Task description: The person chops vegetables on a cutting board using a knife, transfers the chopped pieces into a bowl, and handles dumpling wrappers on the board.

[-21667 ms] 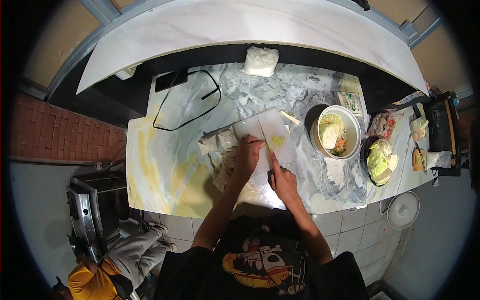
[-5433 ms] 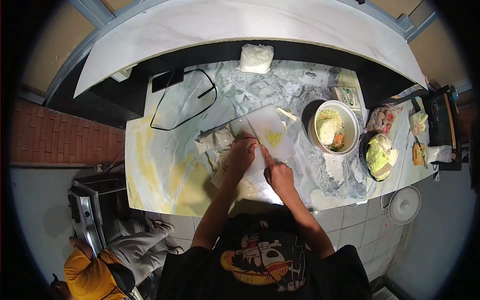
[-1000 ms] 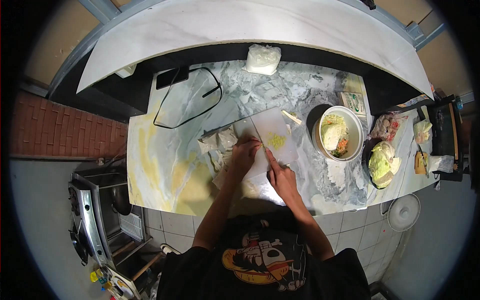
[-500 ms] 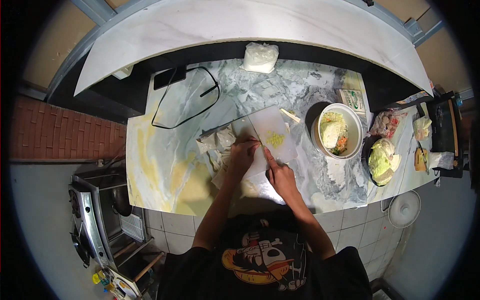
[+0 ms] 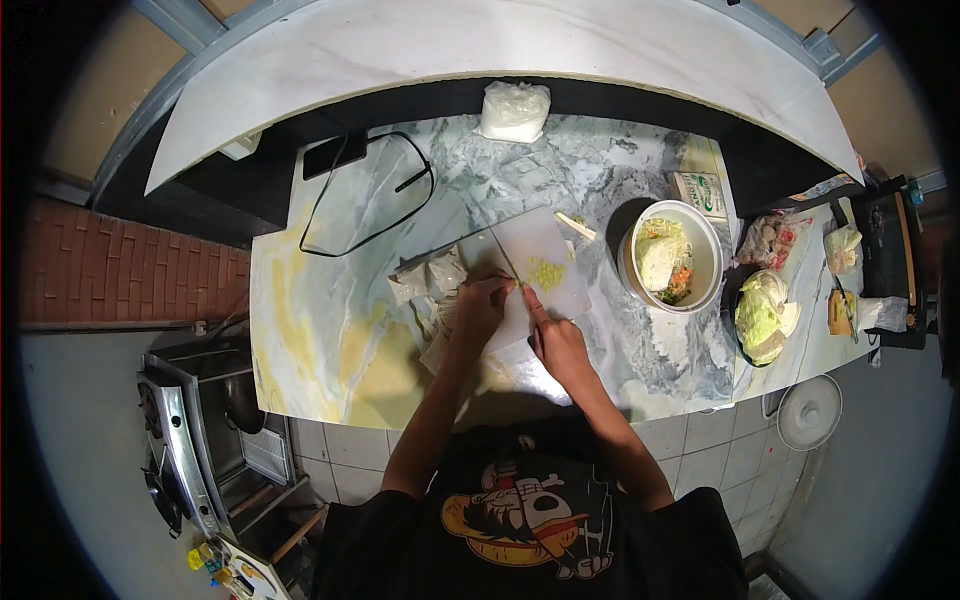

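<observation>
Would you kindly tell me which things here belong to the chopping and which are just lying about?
In use: knife, cutting board, chopped pale-green pieces; probably the white tub.
Apparently lying about: black strap, dark flat slab, round lid.

Both bare forearms extend forward from the torso and converge, elbows set wider than the hands; left forearm [image 5: 430, 412] angles inward to the right, its wrist roughly in line with it; left hand [image 5: 481, 312] is back uppermost, fingers bunched and directed towards the other hand, fingertip closure too small to verify; right forearm [image 5: 612, 424] angles inward to the left; right hand [image 5: 560, 346] is closed in a grip, index finger extended forward, remaining fingers curled beneath; the left fingertips and right index finger lie near each other, palms apart
</observation>
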Tool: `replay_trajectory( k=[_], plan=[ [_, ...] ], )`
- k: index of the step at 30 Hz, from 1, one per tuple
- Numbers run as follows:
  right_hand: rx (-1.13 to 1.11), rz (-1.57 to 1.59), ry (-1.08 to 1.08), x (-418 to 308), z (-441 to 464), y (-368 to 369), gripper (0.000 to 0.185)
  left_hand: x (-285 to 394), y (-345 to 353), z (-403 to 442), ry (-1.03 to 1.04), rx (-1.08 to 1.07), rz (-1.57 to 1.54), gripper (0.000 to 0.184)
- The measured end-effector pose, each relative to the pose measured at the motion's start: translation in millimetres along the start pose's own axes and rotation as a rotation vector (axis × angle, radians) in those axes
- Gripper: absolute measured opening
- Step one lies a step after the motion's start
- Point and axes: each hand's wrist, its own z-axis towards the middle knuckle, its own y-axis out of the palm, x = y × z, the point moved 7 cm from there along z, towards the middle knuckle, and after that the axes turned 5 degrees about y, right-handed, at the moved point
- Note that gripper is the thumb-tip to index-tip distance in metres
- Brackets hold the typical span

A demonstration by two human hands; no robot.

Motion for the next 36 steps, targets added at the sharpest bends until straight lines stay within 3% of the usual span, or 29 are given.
replay_trajectory(
  k=[15, 17, 22, 30, 36],
  plan=[
    [0.028, 0.029, 0.03, 3, -19, -8, 0.071, 8, -5, 4, 0.087, 0.022, -0.044, 0.01],
    [0.037, 0.037, 0.022, 3, -19, -8, 0.07, 0, -1, 3, -0.046, -0.038, -0.068, 0.011],
    [0.021, 0.046, 0.093, 6, -14, -13, 0.069, 5, -3, 5, 0.01, -0.036, -0.045, 0.011],
    [0.133, 0.131, 0.014, 5, -16, -13, 0.073, 7, -5, 4, -0.016, -0.02, -0.065, 0.014],
    [0.034, 0.117, 0.062, 4, -15, -8, 0.072, 2, -3, 2, 0.019, -0.02, -0.072, 0.021]
  ],
)
